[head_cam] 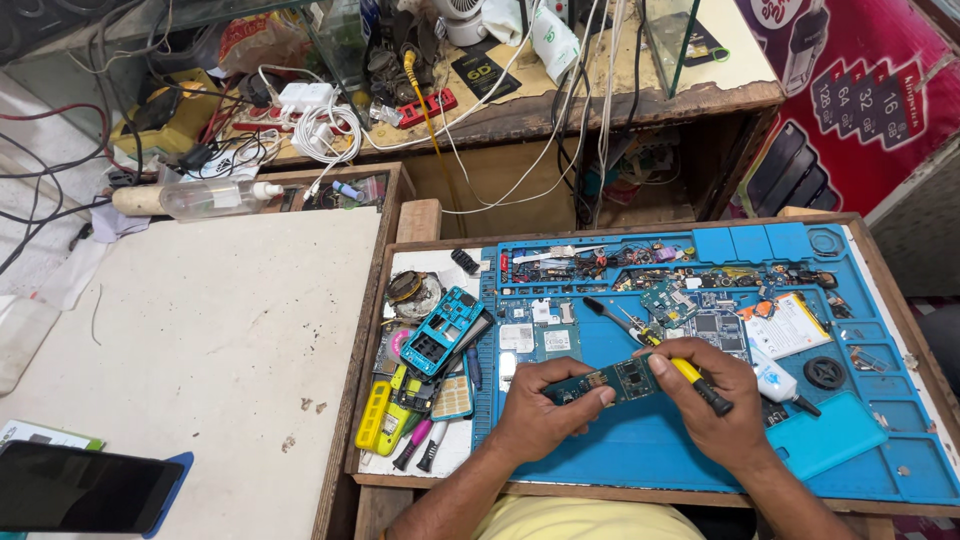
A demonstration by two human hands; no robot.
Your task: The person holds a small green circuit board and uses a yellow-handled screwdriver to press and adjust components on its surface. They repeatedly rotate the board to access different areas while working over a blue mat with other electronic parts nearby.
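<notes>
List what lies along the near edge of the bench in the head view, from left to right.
Dark phone → yellow phone casing → left hand → green circuit board → right hand with yellow-handled tool → light blue phone cover.

Cluttered wooden workbench (640, 105), white tabletop (200, 330) left, daylight on both

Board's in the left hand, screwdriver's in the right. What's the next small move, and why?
Probably seat the screwdriver tip on the circuit board. The left hand pinches the board above the blue mat, and the right hand grips the yellow handle beside the board's right end.
</notes>
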